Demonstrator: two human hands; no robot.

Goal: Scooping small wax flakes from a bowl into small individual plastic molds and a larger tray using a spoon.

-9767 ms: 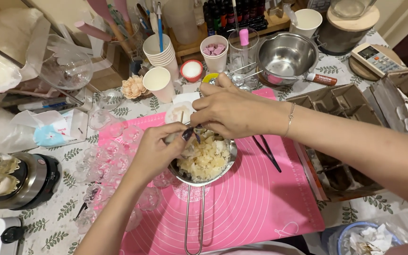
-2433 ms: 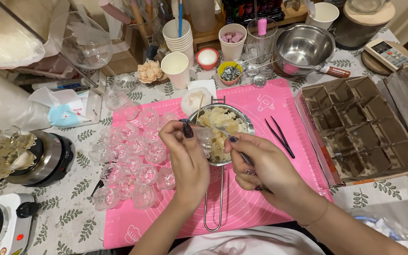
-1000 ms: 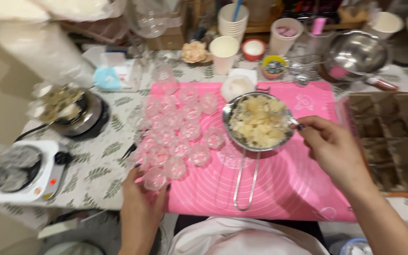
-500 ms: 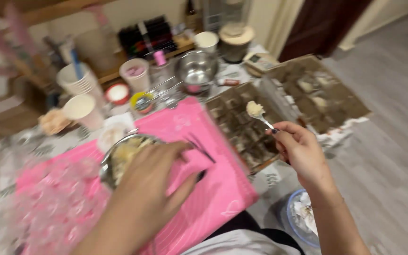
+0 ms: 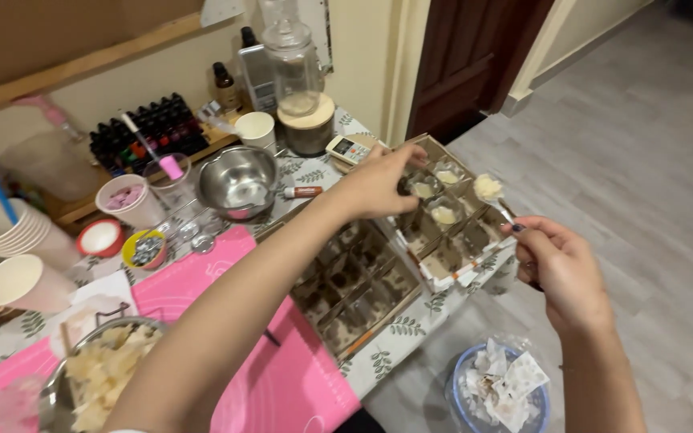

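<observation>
A home craft corner, probably for candle or soap making. Crowded table under a leaf-printed cloth (image 5: 411, 327), with a pink silicone mat (image 5: 282, 385), a steel mixing bowl (image 5: 238, 180), stacked paper cups (image 5: 6, 232), a rack of small dark dropper bottles (image 5: 150, 128) and a lidded glass jar (image 5: 298, 68). Wooden door (image 5: 475, 56) and grey plank floor (image 5: 643, 160) beside it.

Small spoon (image 5: 500, 202) heaped with pale wax flakes, tilted, just above cardboard divider box (image 5: 378, 273) at table edge; far cells hold three small cups (image 5: 443, 215) of pale wax.
</observation>
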